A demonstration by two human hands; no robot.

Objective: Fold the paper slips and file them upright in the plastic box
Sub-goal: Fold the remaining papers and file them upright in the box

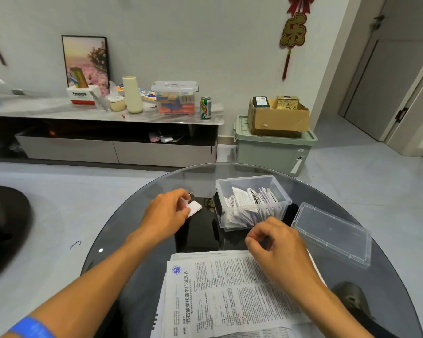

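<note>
Left hand (167, 211) pinched a folded slip (194, 208) beside the open box (252, 203), likely for filing; right hand (276, 242) curled, fingers apparently empty, over unfolded sheets (230, 293)

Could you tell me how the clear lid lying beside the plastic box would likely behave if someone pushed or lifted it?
The clear lid looks thin and hollow, so probably light and slightly flexible. Lying flat on the smooth glass table, it would likely slide easily rather than tip.
</note>
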